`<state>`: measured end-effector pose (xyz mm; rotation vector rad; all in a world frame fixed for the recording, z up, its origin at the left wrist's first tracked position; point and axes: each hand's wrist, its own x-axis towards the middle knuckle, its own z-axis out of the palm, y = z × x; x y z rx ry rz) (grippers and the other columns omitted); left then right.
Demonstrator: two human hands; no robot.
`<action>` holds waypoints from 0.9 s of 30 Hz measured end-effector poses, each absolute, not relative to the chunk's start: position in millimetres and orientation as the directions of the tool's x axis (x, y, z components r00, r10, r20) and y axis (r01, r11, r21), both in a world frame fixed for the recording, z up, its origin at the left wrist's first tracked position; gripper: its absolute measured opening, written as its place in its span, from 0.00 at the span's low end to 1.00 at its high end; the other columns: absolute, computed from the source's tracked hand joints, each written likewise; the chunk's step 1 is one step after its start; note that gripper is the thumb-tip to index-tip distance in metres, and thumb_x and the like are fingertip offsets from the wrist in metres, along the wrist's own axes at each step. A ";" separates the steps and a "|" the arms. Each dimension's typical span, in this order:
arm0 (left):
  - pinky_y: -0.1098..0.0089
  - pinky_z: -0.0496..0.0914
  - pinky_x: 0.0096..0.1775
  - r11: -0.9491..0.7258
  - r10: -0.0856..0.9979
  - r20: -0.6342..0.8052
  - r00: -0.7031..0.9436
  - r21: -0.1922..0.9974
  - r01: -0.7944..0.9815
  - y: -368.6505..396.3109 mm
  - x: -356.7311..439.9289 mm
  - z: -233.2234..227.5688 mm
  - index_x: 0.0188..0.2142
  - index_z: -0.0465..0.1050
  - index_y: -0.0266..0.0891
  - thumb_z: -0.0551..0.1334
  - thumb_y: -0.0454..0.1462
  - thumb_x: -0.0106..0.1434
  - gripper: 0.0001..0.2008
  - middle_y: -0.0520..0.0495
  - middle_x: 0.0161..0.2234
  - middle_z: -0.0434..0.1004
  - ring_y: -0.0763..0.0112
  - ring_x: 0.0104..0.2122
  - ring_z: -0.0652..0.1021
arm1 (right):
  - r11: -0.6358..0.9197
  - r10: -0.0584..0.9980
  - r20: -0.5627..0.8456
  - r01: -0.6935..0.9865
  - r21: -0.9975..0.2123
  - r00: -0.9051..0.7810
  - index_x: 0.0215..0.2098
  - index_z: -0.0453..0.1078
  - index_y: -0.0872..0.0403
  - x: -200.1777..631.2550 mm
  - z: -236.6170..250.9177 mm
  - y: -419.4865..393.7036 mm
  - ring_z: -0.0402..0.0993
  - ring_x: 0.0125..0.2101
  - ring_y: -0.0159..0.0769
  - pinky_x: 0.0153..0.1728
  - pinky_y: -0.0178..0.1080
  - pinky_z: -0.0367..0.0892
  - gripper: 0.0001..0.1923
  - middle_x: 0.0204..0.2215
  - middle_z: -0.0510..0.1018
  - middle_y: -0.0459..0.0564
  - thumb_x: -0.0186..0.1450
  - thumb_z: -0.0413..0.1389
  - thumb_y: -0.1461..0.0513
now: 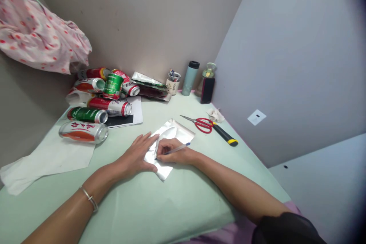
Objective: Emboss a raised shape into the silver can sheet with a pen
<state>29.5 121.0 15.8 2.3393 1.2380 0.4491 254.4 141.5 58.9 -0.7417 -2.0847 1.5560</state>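
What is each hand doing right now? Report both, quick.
Left hand: open, pressed flat on the silver sheet.
Right hand: closed around a pen, tip on the sheet.

Soft, even indoor light, faint shadows cast, mild glare on shiny surfaces, edges bent and darkened at right corners.

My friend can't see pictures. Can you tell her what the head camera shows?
A person's right hand holds a pen to a shiny metal sheet on a pale green table, while the left hand presses the sheet flat. Drink cans are piled at the back left, with red scissors to the right.
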 end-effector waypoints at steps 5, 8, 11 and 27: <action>0.47 0.43 0.68 -0.496 0.834 0.074 0.546 0.534 0.685 119.6 29.4 18.0 0.71 0.43 0.50 0.71 0.59 0.52 0.56 0.43 0.71 0.50 0.49 0.71 0.47 | 0.225 0.632 0.020 0.158 -0.962 -0.775 0.30 0.71 0.55 255.0 60.5 142.1 0.66 0.28 0.30 0.31 0.33 0.62 0.05 0.26 0.72 0.43 0.58 0.62 0.64; 0.47 0.43 0.68 -0.492 0.837 0.072 0.543 0.534 0.687 119.2 29.3 18.8 0.71 0.43 0.50 0.72 0.57 0.52 0.56 0.43 0.71 0.49 0.50 0.71 0.47 | 0.217 0.622 0.013 0.156 -0.964 -0.783 0.30 0.71 0.56 255.0 61.7 142.2 0.67 0.28 0.30 0.30 0.33 0.62 0.04 0.26 0.72 0.43 0.58 0.62 0.64; 0.47 0.43 0.68 -0.493 0.835 0.069 0.545 0.533 0.688 119.2 29.6 19.0 0.71 0.44 0.50 0.72 0.57 0.51 0.56 0.43 0.71 0.50 0.50 0.71 0.47 | 0.204 0.622 0.003 0.159 -0.966 -0.783 0.30 0.71 0.56 254.8 63.0 142.1 0.66 0.27 0.30 0.30 0.33 0.61 0.03 0.25 0.72 0.42 0.58 0.62 0.65; 0.44 0.44 0.67 -0.488 0.839 0.067 0.540 0.532 0.692 121.0 29.3 14.1 0.71 0.42 0.51 0.71 0.57 0.52 0.56 0.43 0.72 0.48 0.47 0.71 0.46 | 0.113 0.878 0.016 0.175 -0.978 -0.478 0.27 0.70 0.56 249.4 51.0 141.1 0.63 0.23 0.28 0.24 0.31 0.57 0.03 0.23 0.72 0.43 0.57 0.60 0.64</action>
